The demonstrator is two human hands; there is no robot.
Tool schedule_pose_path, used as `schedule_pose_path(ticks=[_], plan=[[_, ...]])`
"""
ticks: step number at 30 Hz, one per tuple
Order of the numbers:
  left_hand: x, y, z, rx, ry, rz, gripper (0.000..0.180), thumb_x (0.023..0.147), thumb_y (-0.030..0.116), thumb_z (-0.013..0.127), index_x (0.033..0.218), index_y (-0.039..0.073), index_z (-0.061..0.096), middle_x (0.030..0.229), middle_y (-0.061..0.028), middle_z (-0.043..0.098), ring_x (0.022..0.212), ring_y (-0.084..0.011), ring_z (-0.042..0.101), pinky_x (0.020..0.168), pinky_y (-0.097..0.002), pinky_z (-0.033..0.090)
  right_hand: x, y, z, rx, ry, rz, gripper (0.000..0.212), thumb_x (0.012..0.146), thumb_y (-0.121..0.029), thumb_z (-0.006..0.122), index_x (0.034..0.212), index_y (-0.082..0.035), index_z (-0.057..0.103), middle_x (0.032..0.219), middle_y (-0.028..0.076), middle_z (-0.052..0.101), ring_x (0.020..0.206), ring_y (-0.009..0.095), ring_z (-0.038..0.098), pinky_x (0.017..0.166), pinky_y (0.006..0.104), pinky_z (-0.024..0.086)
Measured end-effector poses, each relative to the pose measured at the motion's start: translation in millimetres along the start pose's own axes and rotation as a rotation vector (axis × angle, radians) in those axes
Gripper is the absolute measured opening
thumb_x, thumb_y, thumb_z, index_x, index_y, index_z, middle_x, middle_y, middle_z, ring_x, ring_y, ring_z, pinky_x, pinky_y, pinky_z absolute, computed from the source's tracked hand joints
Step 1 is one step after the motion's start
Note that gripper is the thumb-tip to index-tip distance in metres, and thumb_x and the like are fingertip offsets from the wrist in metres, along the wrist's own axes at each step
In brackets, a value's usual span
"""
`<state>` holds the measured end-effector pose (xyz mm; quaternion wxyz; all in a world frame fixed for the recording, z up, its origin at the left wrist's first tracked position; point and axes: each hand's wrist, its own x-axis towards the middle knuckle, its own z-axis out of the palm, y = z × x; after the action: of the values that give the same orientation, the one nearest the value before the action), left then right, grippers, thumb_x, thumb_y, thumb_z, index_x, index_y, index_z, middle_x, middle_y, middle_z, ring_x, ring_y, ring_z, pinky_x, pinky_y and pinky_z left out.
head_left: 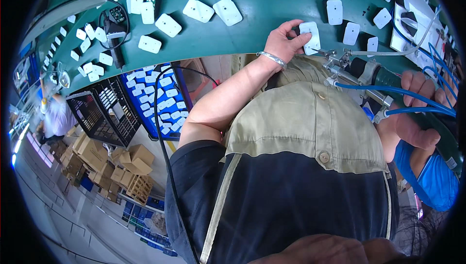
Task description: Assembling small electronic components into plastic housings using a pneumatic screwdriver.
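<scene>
My left hand (283,42) pinches a small white plastic casing (309,32) with rounded corners and dark holes, near the front edge of the green bench. On my left wrist is a silver bangle (273,60). My right hand (411,127) is wrapped around the dark green body of a power screwdriver (388,77) with a metal cylinder and blue air hoses. Its thin tip reaches the lower right corner of the held casing; whether it touches a screw is too small to tell.
More white casings (227,12) lie scattered over the green bench (252,33). A dark handheld tool (115,45) with a cable rests left. Below the bench edge stand a blue crate (154,118) of casings and a black crate (104,111). A white box (405,26) stands right. People sit nearby.
</scene>
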<state>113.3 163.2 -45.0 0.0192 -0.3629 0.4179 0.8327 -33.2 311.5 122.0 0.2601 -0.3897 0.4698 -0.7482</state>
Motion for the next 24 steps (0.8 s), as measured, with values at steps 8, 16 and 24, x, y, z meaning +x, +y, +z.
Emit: schedule_pose_path(ticks=[8, 16, 24], plan=[[-1, 5, 5, -0.049, -0.033, -0.013, 0.039, 0.076, 0.015, 0.063, 0.11, 0.005, 0.049, 0.078, -0.0031, 0.054, 0.072, -0.0112, 0.056, 0.059, -0.0226, 0.051, 1, -4, 4, -0.033, 0.029, 0.032, 0.065, 0.063, -0.062, 0.058, 0.099, -0.01, 0.043, 0.067, -0.001, 0.042, 0.058, 0.011, 0.036, 0.056, 0.027, 0.026], [-4, 4, 4, -0.067, -0.014, 0.0, 0.039, 0.075, 0.012, 0.063, 0.11, 0.004, 0.049, 0.081, -0.006, 0.057, 0.074, -0.0134, 0.058, 0.06, -0.0245, 0.052, 2, 5, 16, 0.079, 0.057, 0.027, 0.055, 0.059, -0.059, 0.064, 0.074, -0.013, 0.037, 0.064, -0.001, 0.042, 0.057, 0.012, 0.04, 0.055, 0.0276, 0.03], [8, 14, -11, -0.146, -0.006, 0.019, 0.036, 0.076, 0.011, 0.061, 0.109, 0.003, 0.049, 0.072, -0.0009, 0.053, 0.065, -0.0085, 0.054, 0.053, -0.0211, 0.048, 4, -2, 16, 0.19, 0.263, -0.122, 0.053, 0.06, -0.054, 0.067, 0.077, -0.012, 0.038, 0.063, 0.0, 0.043, 0.053, 0.012, 0.038, 0.052, 0.0269, 0.032]])
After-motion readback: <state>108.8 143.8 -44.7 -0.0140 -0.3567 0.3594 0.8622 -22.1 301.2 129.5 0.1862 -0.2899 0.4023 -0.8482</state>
